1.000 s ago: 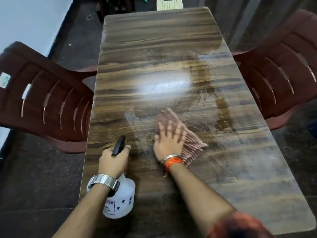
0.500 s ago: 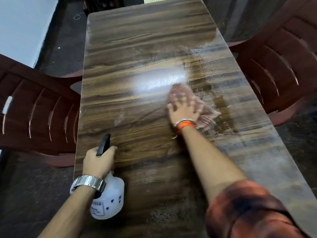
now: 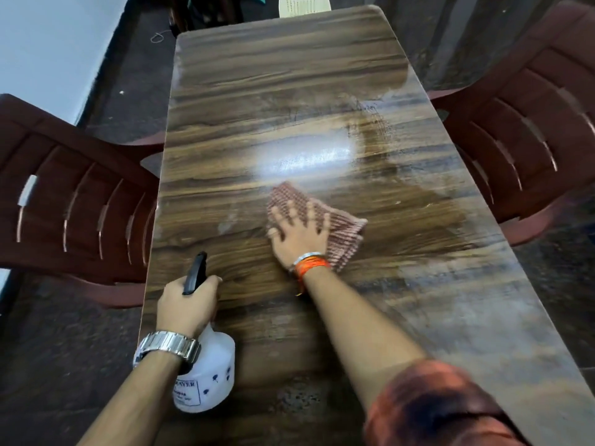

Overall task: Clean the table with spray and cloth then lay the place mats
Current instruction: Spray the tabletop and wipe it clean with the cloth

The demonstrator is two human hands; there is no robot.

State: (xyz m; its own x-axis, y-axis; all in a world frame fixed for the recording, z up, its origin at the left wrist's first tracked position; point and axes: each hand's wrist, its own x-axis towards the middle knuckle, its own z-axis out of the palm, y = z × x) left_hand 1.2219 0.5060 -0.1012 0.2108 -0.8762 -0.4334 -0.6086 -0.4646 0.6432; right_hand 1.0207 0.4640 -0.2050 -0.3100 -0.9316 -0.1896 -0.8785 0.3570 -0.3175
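A long wood-grain table (image 3: 289, 85) runs away from me, glossy with wet streaks on its right side. My right hand (image 3: 297, 235) lies flat with fingers spread on a reddish checked cloth (image 3: 341, 233), pressing it onto the middle of the tabletop. My left hand (image 3: 188, 305) grips the neck of a white spray bottle (image 3: 206, 381) with a black trigger head, held at the table's near left edge. No place mats are in view.
A dark red plastic chair (image 3: 74, 207) stands close against the table's left side, and another red chair (image 3: 528, 123) against its right side. A pale slatted chair back (image 3: 304, 6) shows past the far end. Dark floor surrounds the table.
My right hand swept the cloth away from me and to the right, then drew it back left toward the table's middle. The left hand kept hold of the bottle at the left edge.
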